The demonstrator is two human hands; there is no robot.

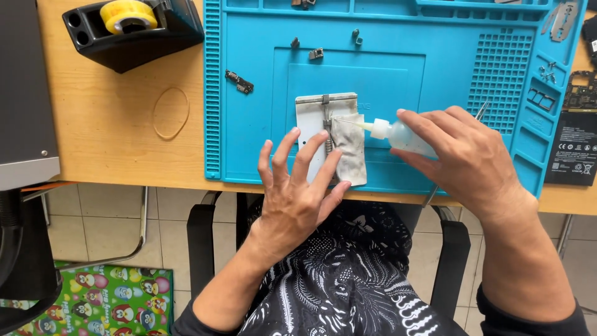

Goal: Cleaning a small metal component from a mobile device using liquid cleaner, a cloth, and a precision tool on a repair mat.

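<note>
My right hand [463, 155] grips a small clear squeeze bottle [398, 134] with a white cap and a thin nozzle that points left at a grey stained cloth [349, 146]. The cloth lies over the right half of a white metal holder plate [310, 115] with a screw clamp down its middle. My left hand [298, 193] hovers with fingers spread, its fingertips over the plate's lower left part and the cloth's edge. All of this rests on a blue silicone work mat [249, 124] on a wooden desk [112, 124].
A black tape dispenser [134, 31] with a yellow roll stands at the far left. A rubber band [171, 112] lies on the desk. Small metal parts [239, 81] and screws dot the mat. A black battery [572, 146] and circuit parts lie at right. A grey case [25, 93] sits left.
</note>
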